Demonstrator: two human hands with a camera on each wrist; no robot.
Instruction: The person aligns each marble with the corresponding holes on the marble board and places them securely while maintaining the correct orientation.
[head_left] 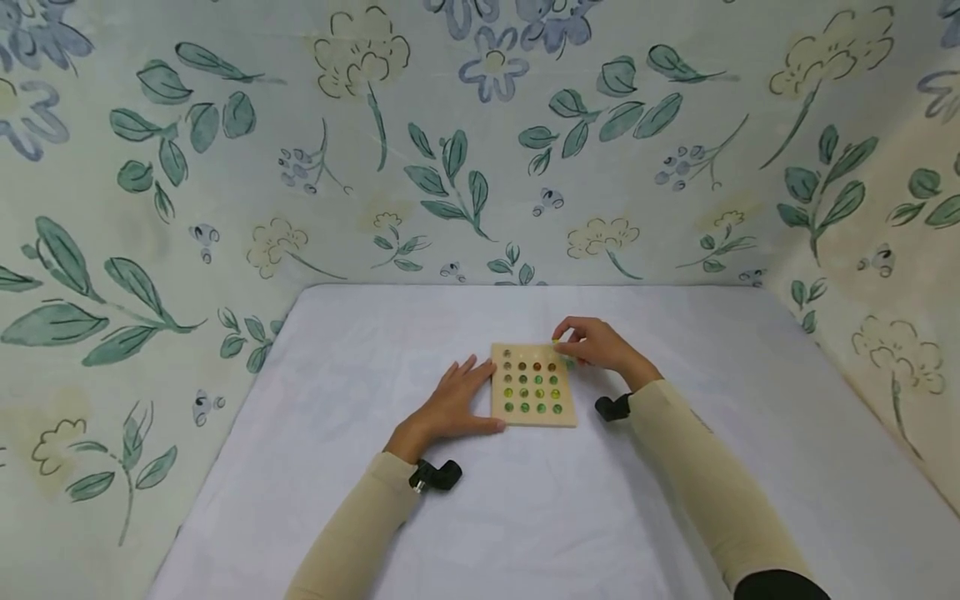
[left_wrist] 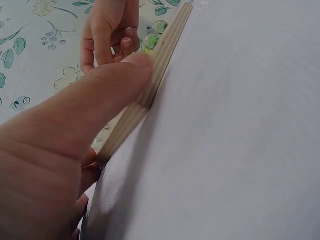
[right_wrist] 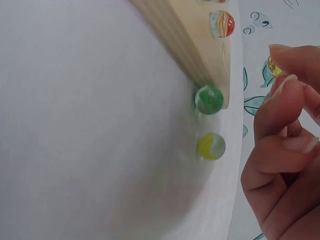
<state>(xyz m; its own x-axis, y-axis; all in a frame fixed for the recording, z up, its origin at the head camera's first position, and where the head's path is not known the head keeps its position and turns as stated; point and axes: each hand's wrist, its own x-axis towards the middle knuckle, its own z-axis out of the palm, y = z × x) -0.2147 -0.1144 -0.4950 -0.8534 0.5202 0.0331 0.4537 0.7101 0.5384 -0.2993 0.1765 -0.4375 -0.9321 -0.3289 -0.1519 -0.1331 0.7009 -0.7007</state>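
Wooden board (head_left: 533, 392) mid desk (head_left: 360, 375), approx. all holes but the far-right corner filled w/ marbles. Left hand (head_left: 450, 404) flat, fingers straight, pressing board's left edge. Right hand (head_left: 596, 343) at far-right corner, fingertips (right_wrist: 282, 65) pinching a yellowish marble (right_wrist: 272, 66). Green marble (right_wrist: 208, 99) touching board corner, yellow marble (right_wrist: 211, 146) loose near it. Pinched marble mostly hidden; hole count unclear.

Pale square wooden board (head_left: 533, 414) dotted with green, yellow and orange-red glass marbles (head_left: 531, 386), beside loose green swirled marble (right_wrist: 209, 99) and yellow swirled marble (right_wrist: 211, 146) on plain white tablecloth (head_left: 525, 517), before cream wallpaper (head_left: 300, 150) patterned with teal leaves, blue flowers.
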